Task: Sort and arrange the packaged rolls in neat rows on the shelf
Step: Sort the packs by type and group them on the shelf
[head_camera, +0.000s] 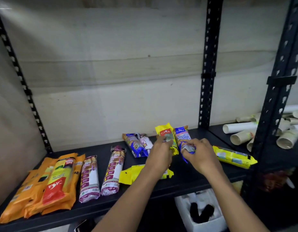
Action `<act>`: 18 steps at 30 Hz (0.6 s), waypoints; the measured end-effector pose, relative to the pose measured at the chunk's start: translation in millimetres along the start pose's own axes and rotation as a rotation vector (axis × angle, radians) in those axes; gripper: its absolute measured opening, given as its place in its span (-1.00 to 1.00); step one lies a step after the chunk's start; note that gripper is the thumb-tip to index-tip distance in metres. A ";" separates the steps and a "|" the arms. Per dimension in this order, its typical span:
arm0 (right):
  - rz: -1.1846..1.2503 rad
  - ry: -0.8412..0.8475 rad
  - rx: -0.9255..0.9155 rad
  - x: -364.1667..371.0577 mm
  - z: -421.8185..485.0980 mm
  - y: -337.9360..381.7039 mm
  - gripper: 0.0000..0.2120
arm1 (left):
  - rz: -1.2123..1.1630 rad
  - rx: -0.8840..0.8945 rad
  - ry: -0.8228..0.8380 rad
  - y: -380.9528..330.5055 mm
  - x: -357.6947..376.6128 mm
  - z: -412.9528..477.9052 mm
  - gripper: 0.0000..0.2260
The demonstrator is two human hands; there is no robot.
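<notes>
On the black shelf (191, 180), my left hand (160, 154) grips a yellow packaged roll (165, 131) with a red label. Right beside it, my right hand (200, 153) grips a blue packaged roll (182, 133). Both rolls point away from me near the back of the shelf. Another blue roll (135, 144) and a white one (145, 141) lie just left of my left hand. Two purple rolls (89, 178) (113, 169) lie side by side further left. A stack of orange packs (49, 185) fills the left end. A yellow pack (133, 173) lies under my left forearm, another yellow roll (233, 156) at the right.
Black slotted uprights (209, 64) (282, 81) frame the bay. Bare cardboard tubes (242, 133) are piled on the adjoining shelf to the right. A white box (203, 213) with dark items sits on the level below. A pale wall backs the shelf.
</notes>
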State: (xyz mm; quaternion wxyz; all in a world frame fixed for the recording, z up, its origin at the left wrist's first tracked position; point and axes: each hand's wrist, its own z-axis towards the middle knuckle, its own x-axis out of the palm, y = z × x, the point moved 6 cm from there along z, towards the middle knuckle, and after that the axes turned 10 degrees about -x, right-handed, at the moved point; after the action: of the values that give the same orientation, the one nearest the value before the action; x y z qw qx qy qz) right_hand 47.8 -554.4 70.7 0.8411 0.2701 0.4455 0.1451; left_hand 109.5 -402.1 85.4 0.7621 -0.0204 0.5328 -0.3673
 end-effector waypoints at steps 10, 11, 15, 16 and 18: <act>-0.065 0.033 0.032 0.1 -30.2 -31.6 -0.65 | 0.041 -0.030 0.114 -13.3 47.5 -25.7 -0.66; -0.088 0.042 0.030 2.5 -31.7 -32.4 -0.64 | 0.048 -0.034 0.123 -12.6 48.8 -27.9 -0.66; -0.173 0.057 -0.004 9.4 -33.0 -32.6 -0.60 | 0.067 -0.014 0.118 -11.7 52.9 -33.5 -0.66; -0.187 0.066 -0.012 10.9 -32.4 -32.6 -0.59 | 0.075 -0.005 0.115 -12.1 53.3 -33.8 -0.65; -0.216 0.094 -0.016 13.5 -31.0 -33.5 -0.58 | 0.106 0.022 0.114 -13.0 54.2 -33.4 -0.63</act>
State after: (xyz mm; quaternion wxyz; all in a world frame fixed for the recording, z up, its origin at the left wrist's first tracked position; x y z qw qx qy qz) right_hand 29.8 -565.0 28.0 0.8322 0.2068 0.5098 0.0696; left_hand 83.6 -431.0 33.3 0.7491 0.0369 0.5715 -0.3329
